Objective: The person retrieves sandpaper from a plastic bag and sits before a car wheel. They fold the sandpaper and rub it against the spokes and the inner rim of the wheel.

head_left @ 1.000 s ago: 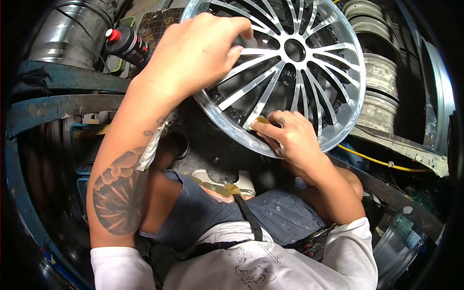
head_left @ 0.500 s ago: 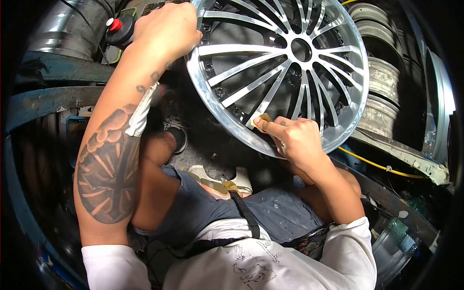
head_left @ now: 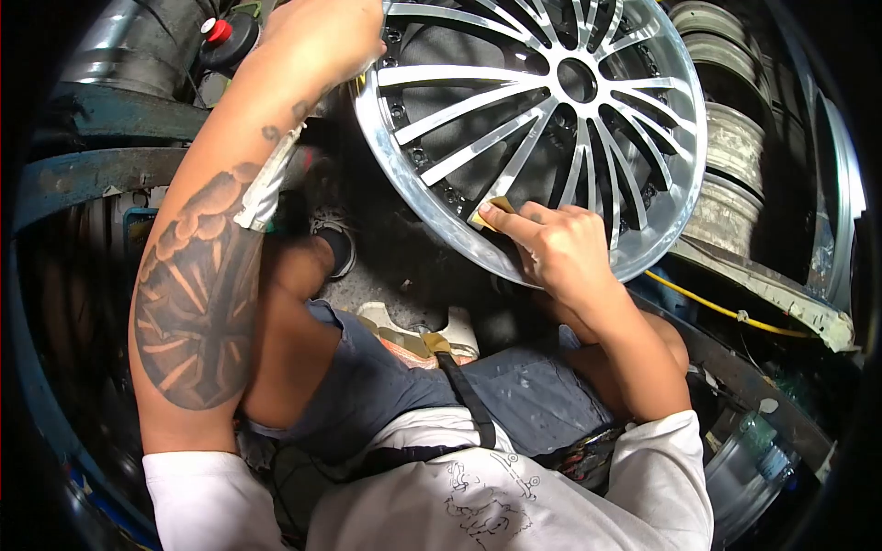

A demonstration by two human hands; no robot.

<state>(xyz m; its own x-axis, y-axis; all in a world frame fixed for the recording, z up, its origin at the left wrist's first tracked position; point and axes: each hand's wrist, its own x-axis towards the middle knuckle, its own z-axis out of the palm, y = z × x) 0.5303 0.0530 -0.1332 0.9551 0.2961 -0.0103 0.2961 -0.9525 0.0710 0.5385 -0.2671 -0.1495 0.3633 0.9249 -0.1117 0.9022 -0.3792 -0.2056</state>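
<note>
A large silver and black multi-spoke wheel rim (head_left: 675, 197) stands tilted in front of me. My right hand (head_left: 565, 243) pinches a small yellow-brown piece of sandpaper (head_left: 493, 213) against the lower end of a spoke, by the rim's inner lip. At the rim's upper left edge is my left hand (head_left: 326, 35), its fingers closed around the edge and partly hidden behind it. The hand is partly cut off by the top of the view.
Several dull metal rims (head_left: 729, 151) are stacked at the right. A yellow hose (head_left: 735, 315) runs below them. Blue metal beams (head_left: 119, 174) cross the left side, below a dark bottle with a red cap (head_left: 220, 35). A shoe (head_left: 336, 241) rests on the floor.
The rim, both hands and the sandpaper appear slightly higher in view. My right hand has shifted a little up and left with the sandpaper, nearer the spoke's outer end.
</note>
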